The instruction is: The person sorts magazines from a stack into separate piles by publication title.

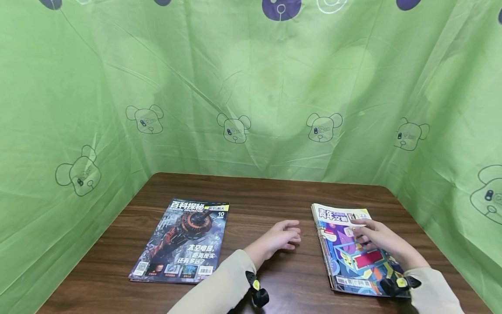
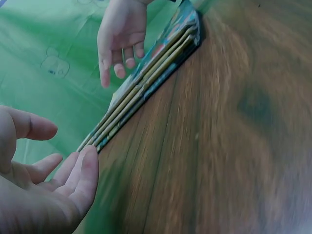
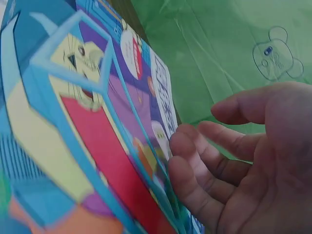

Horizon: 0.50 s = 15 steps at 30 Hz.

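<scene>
A stack of magazines [image 1: 353,257] with a colourful cartoon cover lies on the right part of the table. My right hand [image 1: 382,240] is over its upper right part, fingers loosely bent and holding nothing; in the right wrist view the fingers [image 3: 195,165] are close over the cover [image 3: 112,146]. My left hand [image 1: 276,240] is left of this stack, above the table, its fingers relaxed and pointing toward the stack. In the left wrist view the stack's layered edge [image 2: 141,85] shows beyond the left fingers [image 2: 85,180].
A dark magazine pile [image 1: 184,244] with a space-themed cover lies on the left of the brown wooden table [image 1: 270,196]. Green curtains [image 1: 251,87] with bear prints surround the table at the back and both sides. Each wrist wears a small black camera.
</scene>
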Each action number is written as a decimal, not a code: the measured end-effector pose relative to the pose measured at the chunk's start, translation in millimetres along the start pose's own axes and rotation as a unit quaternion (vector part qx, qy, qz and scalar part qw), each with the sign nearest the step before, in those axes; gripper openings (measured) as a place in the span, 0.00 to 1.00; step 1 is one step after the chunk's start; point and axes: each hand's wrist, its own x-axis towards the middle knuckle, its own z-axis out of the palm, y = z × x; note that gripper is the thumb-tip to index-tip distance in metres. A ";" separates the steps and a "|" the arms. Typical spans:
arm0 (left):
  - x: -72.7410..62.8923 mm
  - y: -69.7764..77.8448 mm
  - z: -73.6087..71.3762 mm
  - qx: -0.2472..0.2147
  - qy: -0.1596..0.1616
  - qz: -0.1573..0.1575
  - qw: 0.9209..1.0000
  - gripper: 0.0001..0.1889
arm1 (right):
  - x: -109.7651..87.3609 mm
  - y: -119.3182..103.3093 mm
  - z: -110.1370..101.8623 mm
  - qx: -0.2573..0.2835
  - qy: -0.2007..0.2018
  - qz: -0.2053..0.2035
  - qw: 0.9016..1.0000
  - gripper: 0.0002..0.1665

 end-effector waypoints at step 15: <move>-9.4 1.5 -52.1 0.001 0.022 -0.005 1.000 0.28 | 27.2 -28.1 44.4 0.009 -0.046 -0.055 0.997 0.30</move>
